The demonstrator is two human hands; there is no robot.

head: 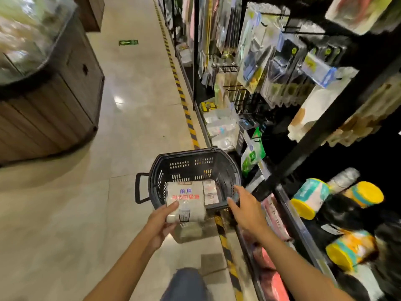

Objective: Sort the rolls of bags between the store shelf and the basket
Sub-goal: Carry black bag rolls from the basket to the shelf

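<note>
1. Store aisle, pale tiled floor (86, 213). A black basket (186, 168) stands on it, just beside the shelf (321, 135) on the right.
2. Left hand (161, 222) grips a white pack of bag rolls (186, 203) by its near left corner, thumb on top, fingers curled underneath. The pack is roughly level over the basket's near rim, partly above the inside (blue and red print faces up).
3. A second, smaller pack (210, 193) lies inside the basket, just right of the held one. Cannot tell whether the two touch.
4. Right hand (245, 209) holds nothing: fingers straight and spread, palm down, tips at the basket's right rim. Contact with the rim is unclear because of blur.
5. Lower shelf: rolls with yellow ends (310, 197) lie on their sides.
6. Higher up, hanging packets (271, 68) on hooks. Yellow-black striped tape (180, 88) runs along the shelf foot. A wooden counter (54, 109) stands across the aisle, on the left.
</note>
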